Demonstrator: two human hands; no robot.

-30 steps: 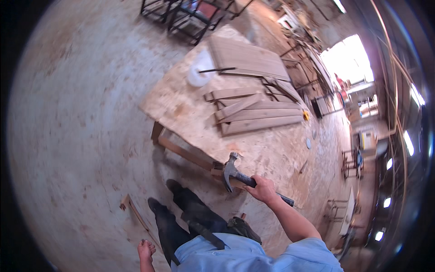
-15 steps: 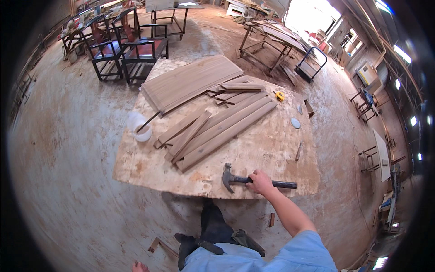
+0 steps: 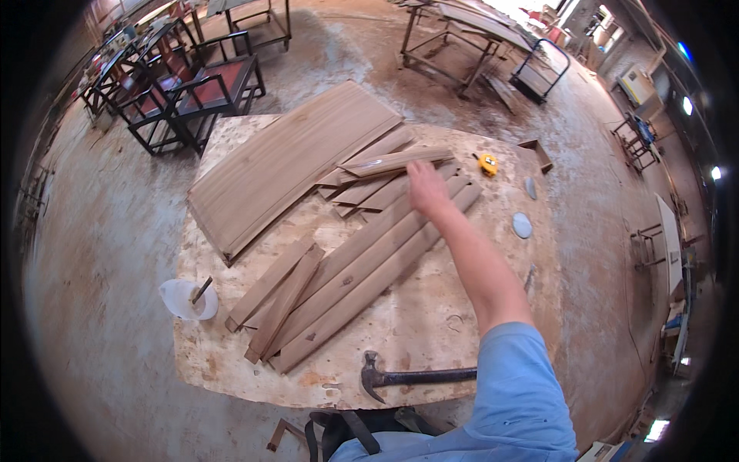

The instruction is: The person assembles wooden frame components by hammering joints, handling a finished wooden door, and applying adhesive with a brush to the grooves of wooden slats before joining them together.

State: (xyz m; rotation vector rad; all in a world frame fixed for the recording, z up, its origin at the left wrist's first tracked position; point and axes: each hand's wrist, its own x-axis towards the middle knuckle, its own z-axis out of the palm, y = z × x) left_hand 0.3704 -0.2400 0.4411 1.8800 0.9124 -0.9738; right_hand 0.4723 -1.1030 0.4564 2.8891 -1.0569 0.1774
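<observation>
My right hand [image 3: 427, 187] reaches over the pile of wood, its fingers closed at the near edge of a short wooden strip [image 3: 376, 164]. That strip lies on top of other short strips [image 3: 369, 192]. Below the hand, long wooden slats [image 3: 362, 271] lie side by side, with two shorter pieces [image 3: 285, 300] at their near left end. A claw hammer [image 3: 416, 377] rests near the table's front edge, its handle end hidden behind my right sleeve. My left hand is out of view.
Left of the pile lies a wide wooden panel [image 3: 296, 165] on the worktable [image 3: 231, 362]. A white plastic container [image 3: 181, 299] with a stick stands at the left edge. A yellow tape measure [image 3: 488, 164] and a pale disc [image 3: 522, 225] are on the right. Dark chairs [image 3: 219, 81] stand beyond.
My right hand has let go of the hammer and moved forward to the short strips. The hammer stays on the table. My left hand has gone out of view, and the view has shifted forward.
</observation>
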